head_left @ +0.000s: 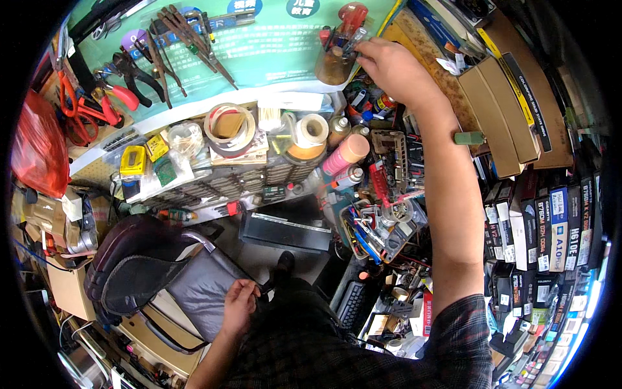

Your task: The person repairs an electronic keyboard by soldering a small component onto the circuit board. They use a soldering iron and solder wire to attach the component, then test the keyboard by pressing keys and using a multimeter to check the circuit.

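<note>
"Watching remotely, I see the right hand (394, 70) half-curled — gripping what?"

"I can't tell; the brown jar (332, 70), with tools (352, 19) in it, stands just to its left. The left hand (241, 303) curls loosely — its hold unclear — with the chair seat (206, 288) to its left."

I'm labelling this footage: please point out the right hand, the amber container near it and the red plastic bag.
Right hand (395, 70): head view, back of the hand.
Amber container (332, 70): head view, its side wall.
Red plastic bag (40, 148): head view, middle of its side.
</note>
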### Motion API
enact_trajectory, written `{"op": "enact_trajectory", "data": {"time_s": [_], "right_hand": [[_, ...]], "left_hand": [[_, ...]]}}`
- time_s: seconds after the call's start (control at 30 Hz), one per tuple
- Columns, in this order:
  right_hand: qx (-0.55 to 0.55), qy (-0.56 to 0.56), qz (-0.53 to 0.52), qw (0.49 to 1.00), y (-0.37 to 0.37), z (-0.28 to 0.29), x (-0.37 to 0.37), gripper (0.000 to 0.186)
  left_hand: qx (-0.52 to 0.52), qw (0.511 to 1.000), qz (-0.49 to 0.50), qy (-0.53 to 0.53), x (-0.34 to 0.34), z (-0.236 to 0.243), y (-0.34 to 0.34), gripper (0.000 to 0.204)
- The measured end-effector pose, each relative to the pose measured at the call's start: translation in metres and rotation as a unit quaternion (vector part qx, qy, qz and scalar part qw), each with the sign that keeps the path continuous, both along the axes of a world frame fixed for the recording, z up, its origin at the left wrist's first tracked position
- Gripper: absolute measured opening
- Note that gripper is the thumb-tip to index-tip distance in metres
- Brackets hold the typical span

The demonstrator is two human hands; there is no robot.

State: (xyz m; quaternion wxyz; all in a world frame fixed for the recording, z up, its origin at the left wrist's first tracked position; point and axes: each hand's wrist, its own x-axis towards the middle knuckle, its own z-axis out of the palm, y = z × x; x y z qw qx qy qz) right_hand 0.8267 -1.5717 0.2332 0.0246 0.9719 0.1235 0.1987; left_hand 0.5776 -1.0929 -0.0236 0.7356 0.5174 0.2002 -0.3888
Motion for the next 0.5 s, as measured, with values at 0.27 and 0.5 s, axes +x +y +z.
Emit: {"op": "enact_trajectory", "data": {"time_s": [0.27, 0.5], "right_hand": [[0.163, 0.050, -0.014, 0.985, 0.002, -0.001, -0.001, 0.028], [0.337, 0.062, 0.019, 0.939, -0.023, -0.027, 0.003, 0.032]], "left_hand": [[-0.007, 1.000, 0.009, 0.028, -0.006, -0.017, 0.004, 0.011], [-0.018, 0.999, -0.003, 0.048, -0.004, -0.025, 0.004, 0.011]]}}
